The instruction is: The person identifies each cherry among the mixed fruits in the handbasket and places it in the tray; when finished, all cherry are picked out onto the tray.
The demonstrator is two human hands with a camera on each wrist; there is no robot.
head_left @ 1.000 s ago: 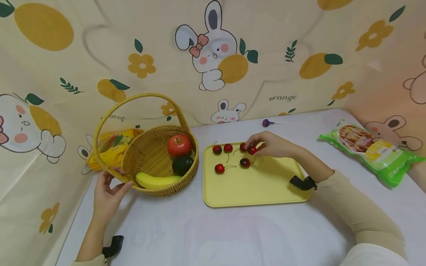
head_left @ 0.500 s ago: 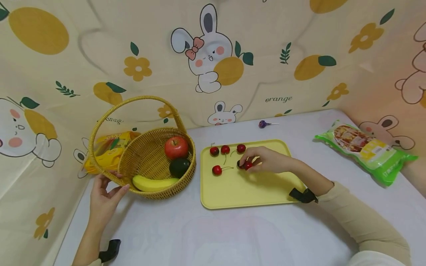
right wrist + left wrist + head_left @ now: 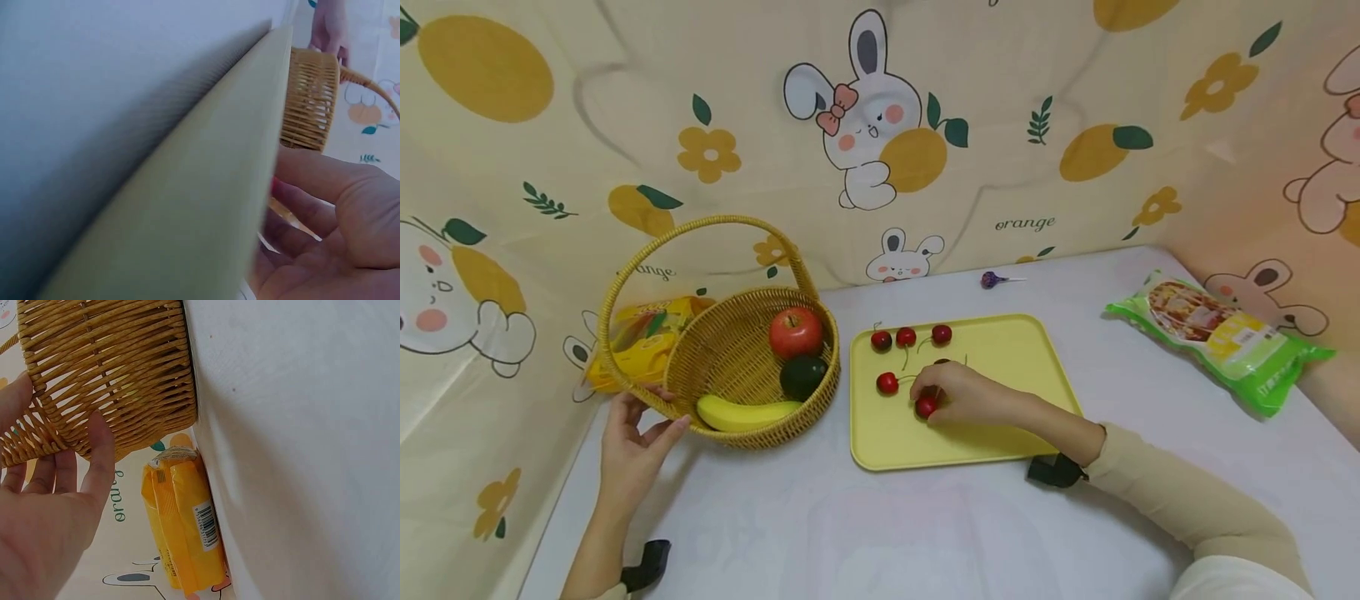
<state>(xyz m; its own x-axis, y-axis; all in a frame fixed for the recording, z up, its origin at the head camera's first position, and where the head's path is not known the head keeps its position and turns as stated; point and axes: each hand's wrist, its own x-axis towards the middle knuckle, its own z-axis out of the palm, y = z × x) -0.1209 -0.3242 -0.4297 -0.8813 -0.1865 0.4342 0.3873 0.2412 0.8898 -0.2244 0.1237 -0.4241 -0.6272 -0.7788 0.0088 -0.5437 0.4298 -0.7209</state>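
My left hand (image 3: pixel 634 450) grips the wicker basket (image 3: pixel 112 369) at the foot of its handle, with thumb and fingers on the rim. Inside the basket lie a red apple (image 3: pixel 796 333), a dark green avocado-like fruit (image 3: pixel 803 377) and a yellow banana (image 3: pixel 747 412). Over the yellow tray (image 3: pixel 895 446), my right hand (image 3: pixel 973 396) pinches a red cherry (image 3: pixel 927 406) low at the tray's middle. Several stemmed cherries (image 3: pixel 906 337) lie at the tray's upper left, one of them partly hidden behind the right hand. In the right wrist view, the tray edge hides most of the held cherry.
A yellow packet (image 3: pixel 187 525) stands behind the basket's left side, against the patterned cloth. Beyond the tray lies a wrapped lollipop (image 3: pixel 992 280). A green and white food bag (image 3: pixel 1217 337) rests at the right, near the side cloth.
My right hand has moved from the tray's upper cherries down and left toward the front, bringing a cherry with it. My left hand stays on the basket. The head view shifts slightly.
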